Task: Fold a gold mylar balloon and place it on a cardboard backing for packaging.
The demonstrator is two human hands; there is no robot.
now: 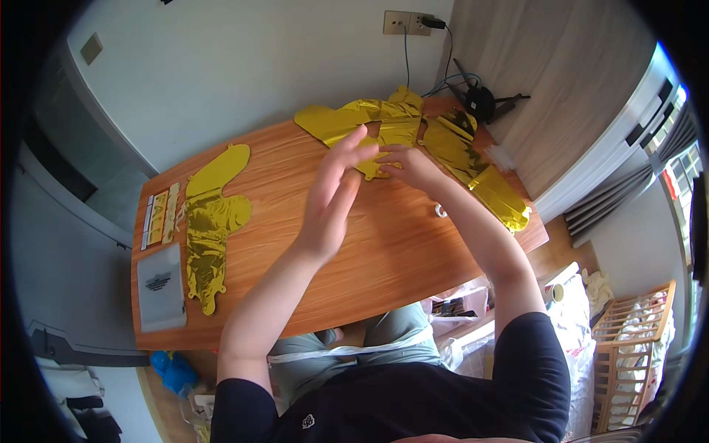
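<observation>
My left hand (334,188) is raised over the middle of the table, fingers apart, with nothing visible in it. Beside it, my right hand (413,166) has its fingers bent and slightly spread toward the left hand. Both are nearest to a flat gold foil balloon (336,124) at the far side, which the hands partly cover. I cannot tell whether the right fingertips touch its lower end. Another flat gold foil balloon (450,140) runs along the right edge. A third gold foil balloon (207,225) lies flat at the left. A small white roll (441,210) sits by my right forearm.
The wooden table (369,258) holds a translucent packet (161,288) and some flat strip packs (159,218) at its left end. A black router (480,103) with cables stands in the far right corner. Bags (458,306) and a wooden crib (631,354) are at the right.
</observation>
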